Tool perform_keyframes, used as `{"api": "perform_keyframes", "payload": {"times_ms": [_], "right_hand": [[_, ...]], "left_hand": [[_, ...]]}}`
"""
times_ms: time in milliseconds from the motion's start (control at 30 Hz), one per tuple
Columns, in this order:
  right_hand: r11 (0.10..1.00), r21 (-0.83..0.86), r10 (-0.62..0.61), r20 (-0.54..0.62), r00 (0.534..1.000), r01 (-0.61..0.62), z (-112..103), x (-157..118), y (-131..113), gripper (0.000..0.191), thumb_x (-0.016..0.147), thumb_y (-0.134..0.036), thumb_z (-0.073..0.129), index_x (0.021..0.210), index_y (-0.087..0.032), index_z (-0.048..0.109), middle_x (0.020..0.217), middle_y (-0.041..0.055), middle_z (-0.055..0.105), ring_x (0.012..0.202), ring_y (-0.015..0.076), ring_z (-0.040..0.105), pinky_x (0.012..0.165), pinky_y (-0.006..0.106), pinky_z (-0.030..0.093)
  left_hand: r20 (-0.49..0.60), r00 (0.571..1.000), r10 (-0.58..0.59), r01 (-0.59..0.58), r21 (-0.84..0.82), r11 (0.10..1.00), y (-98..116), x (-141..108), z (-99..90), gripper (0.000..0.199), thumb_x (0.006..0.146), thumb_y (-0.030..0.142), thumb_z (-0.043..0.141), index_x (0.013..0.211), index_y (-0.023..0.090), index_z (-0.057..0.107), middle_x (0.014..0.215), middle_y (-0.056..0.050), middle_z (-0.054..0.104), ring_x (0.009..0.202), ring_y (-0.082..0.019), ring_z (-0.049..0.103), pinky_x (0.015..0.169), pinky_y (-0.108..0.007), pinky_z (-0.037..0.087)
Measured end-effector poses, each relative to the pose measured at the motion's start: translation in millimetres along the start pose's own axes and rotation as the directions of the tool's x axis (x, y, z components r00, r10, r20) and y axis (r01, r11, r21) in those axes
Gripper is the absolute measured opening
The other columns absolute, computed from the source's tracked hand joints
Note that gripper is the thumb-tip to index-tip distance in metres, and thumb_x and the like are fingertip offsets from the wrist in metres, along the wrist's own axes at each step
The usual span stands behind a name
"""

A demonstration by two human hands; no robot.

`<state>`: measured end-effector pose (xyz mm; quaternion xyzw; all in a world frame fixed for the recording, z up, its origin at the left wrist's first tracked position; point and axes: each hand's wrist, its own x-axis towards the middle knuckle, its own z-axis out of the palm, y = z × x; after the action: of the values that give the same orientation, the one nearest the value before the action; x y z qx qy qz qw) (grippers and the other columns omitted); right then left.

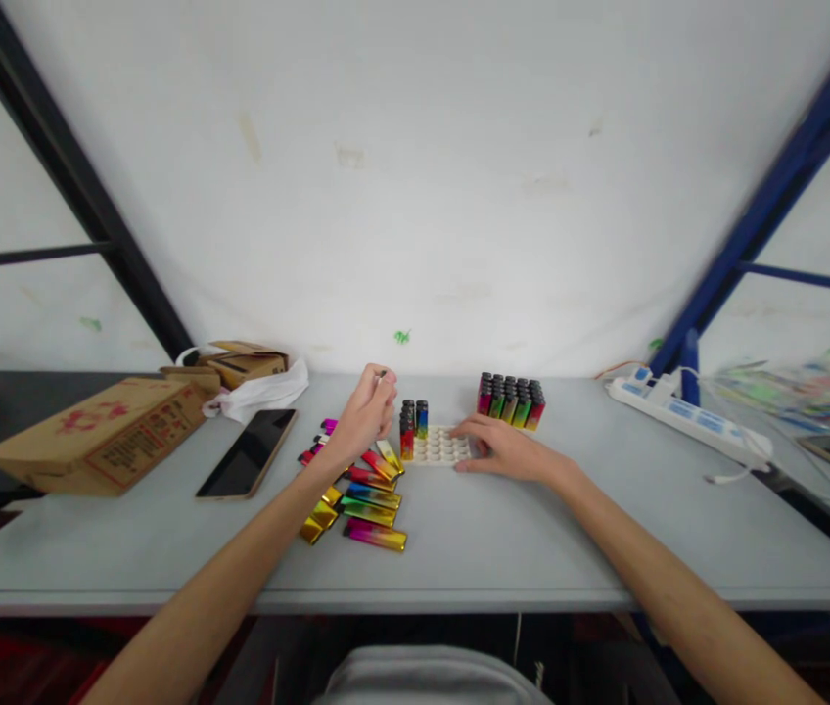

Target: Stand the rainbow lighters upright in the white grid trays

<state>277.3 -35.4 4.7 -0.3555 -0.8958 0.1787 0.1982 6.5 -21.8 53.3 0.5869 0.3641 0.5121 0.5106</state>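
My left hand (371, 411) is closed above the pile of lighters, left of the tray; a small dark tip, like a lighter's top, shows at its fingers, the rest hidden. A white tray with round holes (438, 448) lies on the table. Several lighters (407, 436) stand upright at its left side, and a blue one (422, 419) stands behind them. Around the tray's right edge, my right hand (507, 448) has its thumb in front and fingers behind. Loose shiny lighters (371, 504) in gold, pink, green and blue lie left of the tray.
A block of upright lighters (510, 401) stands behind my right hand. On the left are a phone (248, 455), a cardboard box (103, 431) and a white plastic bag (264, 392). A power strip (690, 416) lies at the right. The table's front edge (459, 602) runs below my forearms.
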Motion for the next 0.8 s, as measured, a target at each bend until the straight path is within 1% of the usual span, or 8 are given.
{"api": "perform_keyframes", "payload": {"times_ms": [100,167,267,367,500,633,700,800], "right_hand": [[1.000,-0.001,0.003,0.000,1.000,-0.003,0,0,0,0.053,0.094,-0.051,0.070,0.134,-0.017,0.063,0.112,0.0100,0.064,0.082,0.0176,0.060,0.078,0.032,0.052],[1.000,0.000,0.002,0.000,1.000,-0.002,0,1,0,0.052,0.094,-0.051,0.070,0.134,-0.017,0.063,0.112,0.0101,0.064,0.083,0.0183,0.061,0.080,0.033,0.053],[1.000,-0.005,-0.001,0.001,1.000,0.001,0,1,-1,0.051,0.094,-0.050,0.070,0.134,-0.017,0.063,0.113,0.0103,0.064,0.087,0.0195,0.062,0.083,0.034,0.053],[1.000,-0.018,0.002,0.001,1.000,-0.002,-1,1,-1,0.052,0.094,-0.050,0.070,0.134,-0.018,0.063,0.113,0.0105,0.064,0.089,0.0204,0.062,0.084,0.035,0.053],[1.000,-0.029,-0.001,0.001,1.000,0.001,-1,0,-2,0.052,0.094,-0.049,0.070,0.135,-0.018,0.063,0.112,0.0107,0.064,0.089,0.0206,0.062,0.085,0.036,0.053],[1.000,-0.023,0.000,0.006,1.000,0.000,-1,0,-2,0.051,0.095,-0.049,0.070,0.135,-0.017,0.063,0.114,0.0112,0.063,0.090,0.0207,0.063,0.085,0.035,0.053],[1.000,-0.019,-0.001,0.007,1.000,0.001,-1,0,-2,0.051,0.095,-0.049,0.070,0.135,-0.018,0.063,0.115,0.0112,0.063,0.091,0.0206,0.063,0.085,0.035,0.053],[1.000,-0.015,-0.013,0.002,1.000,0.013,0,0,0,0.051,0.095,-0.049,0.070,0.135,-0.018,0.063,0.116,0.0113,0.063,0.092,0.0204,0.063,0.087,0.035,0.053]], "left_hand": [[-0.012,1.000,0.002,-0.002,-0.034,0.999,2,-3,3.8,0.039,0.091,0.060,0.062,0.098,0.028,0.039,0.078,0.011,0.048,0.037,-0.002,0.021,0.033,-0.013,0.019],[0.009,0.999,0.053,-0.053,-0.014,0.998,6,-5,5.3,0.039,0.092,0.060,0.060,0.094,0.026,0.042,0.075,0.010,0.051,0.040,-0.003,0.032,0.037,-0.016,0.033],[-0.019,0.978,0.206,-0.203,0.120,0.972,13,-6,7.2,0.038,0.092,0.057,0.062,0.087,0.021,0.055,0.075,0.003,0.060,0.061,-0.010,0.057,0.061,-0.023,0.053],[-0.035,0.963,0.268,-0.252,0.242,0.937,13,-5,9.3,0.034,0.087,0.051,0.068,0.088,0.018,0.068,0.088,-0.005,0.072,0.083,-0.016,0.066,0.076,-0.027,0.055],[0.077,0.969,0.233,-0.245,0.340,0.908,3,-2,8.5,0.027,0.084,0.045,0.073,0.089,0.018,0.075,0.095,-0.009,0.078,0.090,-0.022,0.070,0.086,-0.033,0.056],[0.232,0.909,0.346,-0.412,0.616,0.671,-8,0,2.9,0.016,0.086,0.036,0.072,0.088,0.021,0.078,0.093,-0.007,0.077,0.094,-0.023,0.069,0.097,-0.038,0.052],[0.312,0.880,0.359,-0.470,0.680,0.562,-11,0,0.9,0.016,0.087,0.035,0.070,0.090,0.022,0.078,0.096,-0.007,0.075,0.098,-0.024,0.067,0.099,-0.041,0.051],[0.347,0.870,0.350,-0.488,0.708,0.511,-13,0,-0.5,0.019,0.090,0.036,0.068,0.096,0.022,0.079,0.109,-0.009,0.069,0.107,-0.025,0.065,0.104,-0.043,0.049]]}}
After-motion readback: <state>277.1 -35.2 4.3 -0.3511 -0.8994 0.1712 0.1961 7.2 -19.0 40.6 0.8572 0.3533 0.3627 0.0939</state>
